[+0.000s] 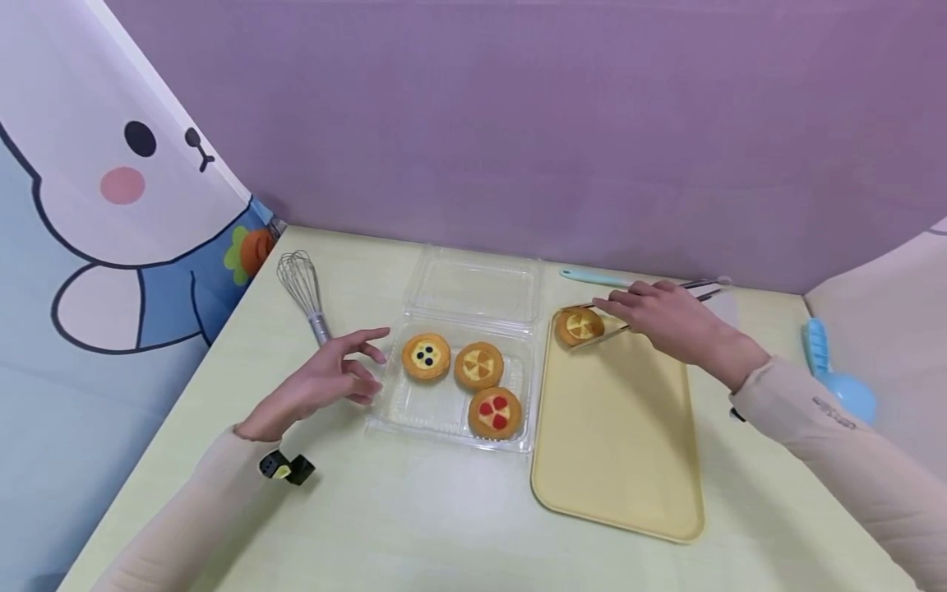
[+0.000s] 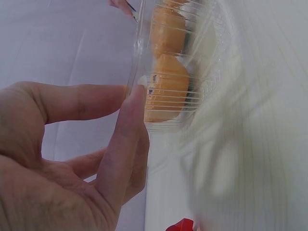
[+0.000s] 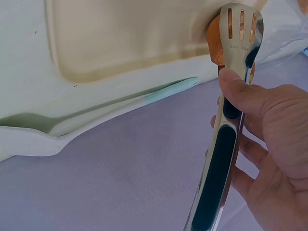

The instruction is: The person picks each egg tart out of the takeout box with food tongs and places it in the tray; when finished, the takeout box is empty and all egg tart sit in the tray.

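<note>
My right hand [image 1: 666, 316] grips a pair of metal tongs [image 3: 216, 178] with dark handle pads. Between their slotted ends is a round tart [image 1: 579, 327] with pale wedge-shaped topping, at the far left corner of the yellow tray [image 1: 617, 460]. My left hand [image 1: 333, 378] hovers by the left side of a clear plastic box [image 1: 436, 407], fingers loosely bent with gaps between them, fingertips right at its rim. Inside the box lie a tart with dark dots [image 1: 426, 357], one with wedges [image 1: 478, 366] and one with red pieces [image 1: 495, 413].
The box's clear lid [image 1: 473, 288] lies folded back behind it. A wire whisk [image 1: 302, 288] rests at the left. Behind the tray is a white utensil with a teal handle [image 1: 592, 277]. A blue scoop [image 1: 847, 395] lies at the right edge.
</note>
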A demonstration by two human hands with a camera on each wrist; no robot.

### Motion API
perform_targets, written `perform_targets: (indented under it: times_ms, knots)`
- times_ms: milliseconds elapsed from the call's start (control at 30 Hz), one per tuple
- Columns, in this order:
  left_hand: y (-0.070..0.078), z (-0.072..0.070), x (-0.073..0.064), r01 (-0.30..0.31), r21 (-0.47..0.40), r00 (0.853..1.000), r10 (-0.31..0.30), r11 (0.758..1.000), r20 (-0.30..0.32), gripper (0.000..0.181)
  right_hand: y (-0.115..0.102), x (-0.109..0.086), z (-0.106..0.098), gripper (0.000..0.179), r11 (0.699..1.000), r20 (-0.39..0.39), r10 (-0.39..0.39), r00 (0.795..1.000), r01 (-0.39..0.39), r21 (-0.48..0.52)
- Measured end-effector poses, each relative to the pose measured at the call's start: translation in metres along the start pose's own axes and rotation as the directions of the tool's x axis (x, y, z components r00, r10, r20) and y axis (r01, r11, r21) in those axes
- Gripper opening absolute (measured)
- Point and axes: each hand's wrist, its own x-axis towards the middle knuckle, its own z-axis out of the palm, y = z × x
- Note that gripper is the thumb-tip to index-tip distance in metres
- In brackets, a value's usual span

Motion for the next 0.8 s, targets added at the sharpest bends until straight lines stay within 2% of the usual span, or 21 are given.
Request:
perform_targets:
  times_ms: [467,800]
  knots:
    - [0.0004,-0.0008,-0.0020,-0.001,0.011,1.000,0.001,1.000,0.000,0.086,-0.0043,0.0048,-0.0021,0.069,1.000,0.026,0.001,1.000,-0.001,-0.018]
    - [0.0011,-0.0005,-0.0035,-0.011,-0.011,1.000,0.011,1.000,0.010,0.087,-0.0052,0.0032,-0.0071,0.070,0.999,0.079,0.032,0.996,-0.034,0.030]
